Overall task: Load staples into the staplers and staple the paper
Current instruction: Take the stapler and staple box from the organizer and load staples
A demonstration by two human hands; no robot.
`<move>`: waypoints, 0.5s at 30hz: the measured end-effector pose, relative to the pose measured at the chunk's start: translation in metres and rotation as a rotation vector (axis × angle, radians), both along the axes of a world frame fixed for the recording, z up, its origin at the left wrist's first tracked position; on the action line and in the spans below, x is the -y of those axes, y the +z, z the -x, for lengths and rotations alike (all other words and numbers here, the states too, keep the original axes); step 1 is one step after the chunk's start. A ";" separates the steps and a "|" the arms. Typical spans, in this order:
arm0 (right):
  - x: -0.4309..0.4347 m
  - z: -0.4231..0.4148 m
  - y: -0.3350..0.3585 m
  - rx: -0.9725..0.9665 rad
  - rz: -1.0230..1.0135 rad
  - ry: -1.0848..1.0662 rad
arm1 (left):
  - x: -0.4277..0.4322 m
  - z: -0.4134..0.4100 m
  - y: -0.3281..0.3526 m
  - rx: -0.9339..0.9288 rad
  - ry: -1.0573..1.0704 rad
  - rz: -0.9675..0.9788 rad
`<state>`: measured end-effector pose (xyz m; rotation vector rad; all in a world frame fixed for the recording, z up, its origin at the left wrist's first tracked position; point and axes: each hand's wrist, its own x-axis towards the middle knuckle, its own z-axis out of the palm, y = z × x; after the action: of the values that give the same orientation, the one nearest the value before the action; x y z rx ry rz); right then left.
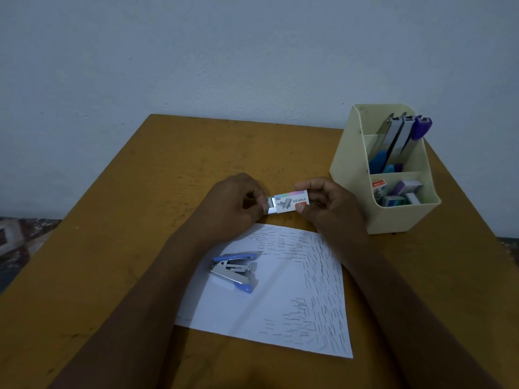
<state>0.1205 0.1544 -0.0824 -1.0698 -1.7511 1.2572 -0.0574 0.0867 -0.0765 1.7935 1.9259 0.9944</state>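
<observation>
- Our right grip holds the staple box by its sleeve; our left grip pinches its tray.
- The card is light and flimsy. We judge the staple strips brittle, so we take them by their sides.

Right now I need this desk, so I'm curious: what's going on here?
A person holds a staples box over the table: the right hand grips its sleeve, the left hand pinches the inner tray, slid partly out. A blue stapler lies open on the paper, which already carries many staples. More staplers and boxes stand in the cream organizer at the right.
</observation>
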 end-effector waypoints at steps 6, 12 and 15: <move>0.001 0.000 0.000 0.004 -0.009 -0.016 | 0.002 0.000 0.000 -0.052 -0.006 -0.036; 0.001 0.000 0.001 0.007 0.003 -0.010 | 0.002 0.000 -0.002 -0.120 -0.056 -0.095; 0.002 0.000 0.003 -0.007 0.011 -0.006 | 0.001 0.002 -0.004 -0.197 -0.069 -0.129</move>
<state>0.1208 0.1520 -0.0795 -1.0752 -1.7364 1.2665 -0.0594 0.0857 -0.0807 2.0860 1.9358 0.9709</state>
